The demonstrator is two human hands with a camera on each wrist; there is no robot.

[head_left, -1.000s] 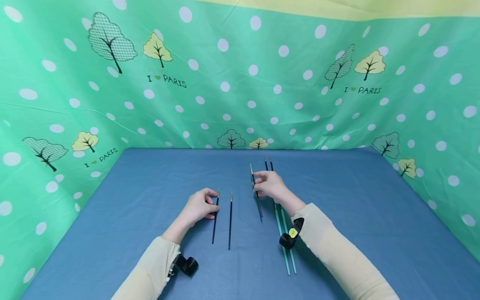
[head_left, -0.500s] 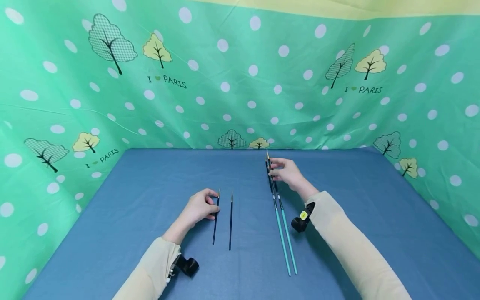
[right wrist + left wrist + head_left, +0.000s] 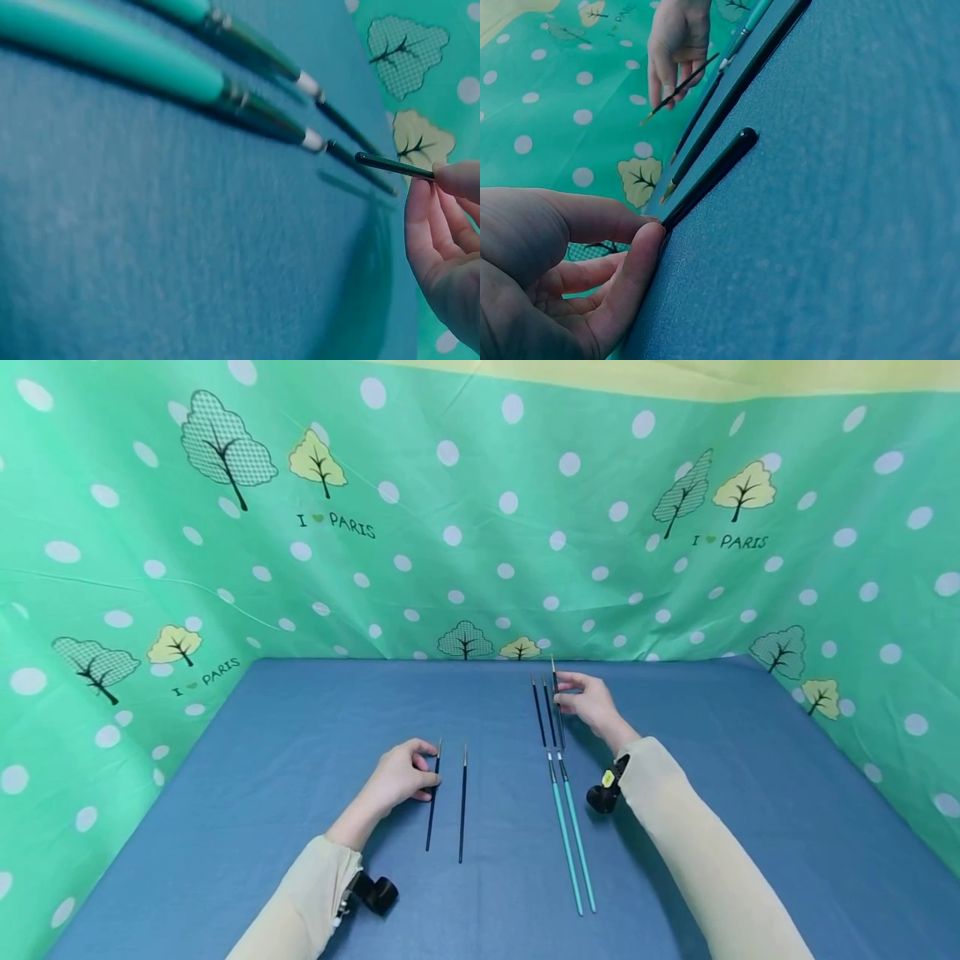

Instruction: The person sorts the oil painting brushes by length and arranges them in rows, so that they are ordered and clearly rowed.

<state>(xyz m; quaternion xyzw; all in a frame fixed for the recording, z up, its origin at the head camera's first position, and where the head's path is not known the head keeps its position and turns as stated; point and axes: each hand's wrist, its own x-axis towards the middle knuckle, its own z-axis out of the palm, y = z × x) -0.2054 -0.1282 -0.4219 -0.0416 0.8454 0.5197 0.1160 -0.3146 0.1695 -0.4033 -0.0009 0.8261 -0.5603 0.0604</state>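
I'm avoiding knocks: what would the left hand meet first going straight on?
Past its pinched brush, the left hand would probably meet the neighbouring dark brush to its right; height unclear.

Head view: bright, even light across green backdrop [image 3: 480,477] and blue surface [image 3: 337,718]; soft-edged shadow on surface along right sleeve [image 3: 705,843], suggesting light from overhead. Mostly sharp, though brush tips hard to make out; white dots look oval toward outer edges.
Left wrist view: dimmer, blue-green cast; small glint on handle end of dark brush [image 3: 709,180], surface weave grainy, lettering [image 3: 621,30] too blurred to read.
Right wrist view: also dim and cool; nearest teal brush [image 3: 161,70] soft, broad shadow darkening lower surface.
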